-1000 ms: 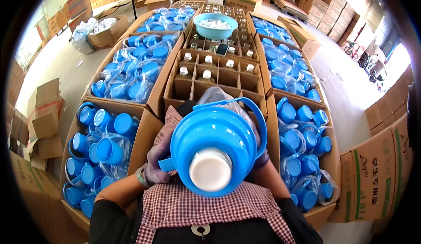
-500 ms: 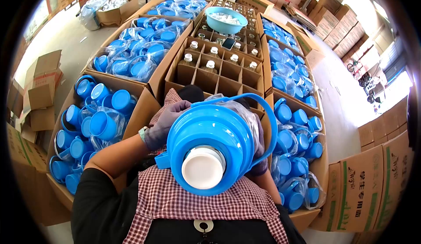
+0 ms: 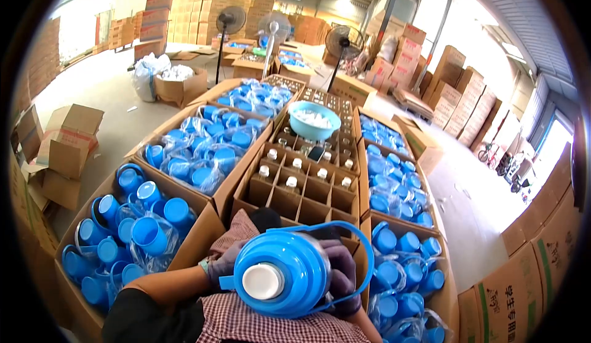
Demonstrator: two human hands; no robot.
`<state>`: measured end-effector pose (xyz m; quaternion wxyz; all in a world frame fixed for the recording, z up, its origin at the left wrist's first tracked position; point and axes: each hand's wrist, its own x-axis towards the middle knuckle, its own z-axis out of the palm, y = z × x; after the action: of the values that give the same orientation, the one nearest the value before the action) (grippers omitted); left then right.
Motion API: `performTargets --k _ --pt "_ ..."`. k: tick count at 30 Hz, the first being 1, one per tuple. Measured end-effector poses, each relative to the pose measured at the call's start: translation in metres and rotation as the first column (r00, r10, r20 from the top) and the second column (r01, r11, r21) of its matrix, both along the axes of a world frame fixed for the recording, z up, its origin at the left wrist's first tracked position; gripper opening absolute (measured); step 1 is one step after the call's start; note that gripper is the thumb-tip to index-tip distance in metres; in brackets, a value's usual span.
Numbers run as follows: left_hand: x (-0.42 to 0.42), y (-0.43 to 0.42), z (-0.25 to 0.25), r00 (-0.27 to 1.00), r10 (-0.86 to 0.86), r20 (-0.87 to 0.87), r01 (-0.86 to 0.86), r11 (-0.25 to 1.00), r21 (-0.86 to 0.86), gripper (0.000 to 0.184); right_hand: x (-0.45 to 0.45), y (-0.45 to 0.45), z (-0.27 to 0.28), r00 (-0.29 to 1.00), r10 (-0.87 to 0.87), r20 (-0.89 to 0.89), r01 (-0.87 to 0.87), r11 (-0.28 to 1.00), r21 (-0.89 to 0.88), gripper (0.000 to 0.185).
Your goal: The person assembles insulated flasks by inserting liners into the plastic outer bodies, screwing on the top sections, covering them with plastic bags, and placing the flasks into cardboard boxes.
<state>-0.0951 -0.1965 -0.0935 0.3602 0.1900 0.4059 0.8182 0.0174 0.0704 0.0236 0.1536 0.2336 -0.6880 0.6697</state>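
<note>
A blue jug (image 3: 286, 269) with a white cap (image 3: 263, 281) and a looped blue handle is held low in front of the body, its cap toward the camera. My left hand (image 3: 226, 265), in a purple-grey glove, is at the jug's left side, its fingers partly behind it. Around the right side of the jug wrap the gloved fingers of my right hand (image 3: 341, 272). Just beyond, a divided carton (image 3: 298, 205) holds several white-capped bottles (image 3: 292, 183).
Cartons of blue cups (image 3: 149, 235) flank the divided carton on the left and right (image 3: 386, 274). A light-blue basin (image 3: 314, 123) of white pieces and a phone (image 3: 316, 153) rest farther back. Fans (image 3: 343, 41) and stacked boxes (image 3: 406, 56) stand beyond.
The view has tilted up, so the jug and hands appear lower. Clear plastic by the jug's right side is no longer visible, and the right hand's fingers now show around it.
</note>
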Motion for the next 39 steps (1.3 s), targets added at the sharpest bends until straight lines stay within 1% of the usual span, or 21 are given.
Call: performTargets --k 2,5,7,8,10,11,12,14,15,16,17,20,24,25,28,29,32,33,34,36,39 --pt "0.001 -0.003 0.001 0.998 -0.01 0.06 0.011 1.0 -0.007 0.026 -0.002 -0.004 -0.005 0.999 0.028 -0.02 -0.031 0.99 -0.139 0.045" --pt "-0.002 0.004 0.018 0.994 0.102 0.051 -0.1 0.994 -0.039 0.024 0.0 0.008 0.009 0.989 -0.147 -0.013 0.148 0.981 0.123 0.039" --pt "0.006 0.011 0.048 0.963 0.25 -0.099 -0.261 0.959 -0.109 0.026 0.002 0.022 0.025 0.969 -0.179 -0.168 0.223 0.926 0.303 0.035" --pt "0.009 0.009 0.063 0.963 0.238 -0.128 -0.253 0.96 -0.118 0.026 0.011 0.024 0.039 0.958 -0.197 -0.21 0.264 0.892 0.368 0.035" --pt "0.014 0.001 0.094 0.961 0.208 -0.181 -0.235 0.961 -0.145 0.026 0.023 0.022 0.055 0.971 -0.146 -0.19 0.192 0.95 0.248 0.044" --pt "0.022 -0.001 0.123 0.936 0.193 -0.293 -0.251 0.952 -0.176 0.024 0.031 0.02 0.064 0.977 -0.113 -0.183 0.152 0.964 0.217 0.052" --pt "0.029 -0.002 0.145 0.959 0.158 -0.233 -0.198 0.967 -0.159 0.025 0.037 0.017 0.073 0.98 -0.079 -0.183 0.113 0.976 0.185 0.062" --pt "0.041 0.004 0.175 0.991 0.077 -0.111 -0.089 0.99 -0.108 0.026 0.057 0.019 0.097 0.973 0.009 -0.229 0.072 0.937 0.341 0.073" --pt "0.039 0.01 0.183 0.959 0.117 -0.258 -0.142 0.986 -0.084 0.027 0.055 0.021 0.106 0.953 0.063 -0.295 0.063 0.915 0.399 0.085" --pt "0.036 0.017 0.19 0.966 0.111 -0.235 -0.138 0.985 -0.1 0.027 0.056 0.021 0.113 0.931 0.117 -0.346 0.058 0.888 0.456 0.098" --pt "0.035 0.023 0.196 0.973 0.102 -0.208 -0.129 0.985 -0.118 0.027 0.065 0.01 0.113 0.919 0.004 -0.394 0.21 0.841 0.499 0.111" --pt "0.015 0.043 0.18 0.959 0.032 -0.28 -0.07 0.989 -0.127 0.023 0.081 0.004 0.111 0.892 -0.195 -0.407 0.439 0.587 0.68 0.117" --pt "-0.001 0.065 0.166 0.79 -0.162 -0.592 -0.082 0.928 -0.363 0.036 0.079 0.032 0.059 0.749 -0.427 -0.508 0.663 0.49 0.566 0.107" --pt "-0.004 0.07 0.165 0.737 -0.16 -0.657 -0.116 0.927 -0.356 0.036 0.086 0.031 0.064 0.78 -0.514 -0.357 0.615 0.528 0.586 0.093" --pt "-0.002 0.085 0.178 0.554 -0.314 -0.771 -0.163 0.867 -0.47 0.031 0.089 0.067 0.042 0.776 -0.558 -0.295 0.583 0.456 0.672 0.088" --pt "-0.009 0.099 0.168 0.362 -0.371 -0.855 -0.265 0.839 -0.476 0.026 0.094 0.073 0.034 0.781 -0.579 -0.233 0.566 0.5 0.656 0.086" --pt "-0.01 0.113 0.198 0.237 -0.419 -0.876 -0.45 0.752 -0.481 0.023 0.1 0.059 0.039 0.741 -0.627 -0.239 0.612 0.486 0.623 0.084" --pt "-0.019 0.121 0.199 0.187 -0.319 -0.929 -0.514 0.774 -0.369 0.021 0.102 0.053 0.044 0.745 -0.582 -0.326 0.633 0.462 0.621 0.077" --pt "-0.032 0.132 0.202 0.119 -0.361 -0.925 -0.592 0.722 -0.358 0.025 0.101 0.048 0.052 0.77 -0.5 -0.396 0.626 0.473 0.619 0.075" --pt "-0.044 0.146 0.208 0.054 -0.272 -0.961 -0.596 0.763 -0.25 0.028 0.095 0.033 0.073 0.791 -0.325 -0.519 0.609 0.502 0.614 0.071" --pt "-0.027 0.161 0.229 -0.03 -0.288 -0.957 -0.518 0.824 -0.231 0.022 0.085 0.017 0.1 0.85 -0.338 -0.403 0.526 0.568 0.633 0.063"
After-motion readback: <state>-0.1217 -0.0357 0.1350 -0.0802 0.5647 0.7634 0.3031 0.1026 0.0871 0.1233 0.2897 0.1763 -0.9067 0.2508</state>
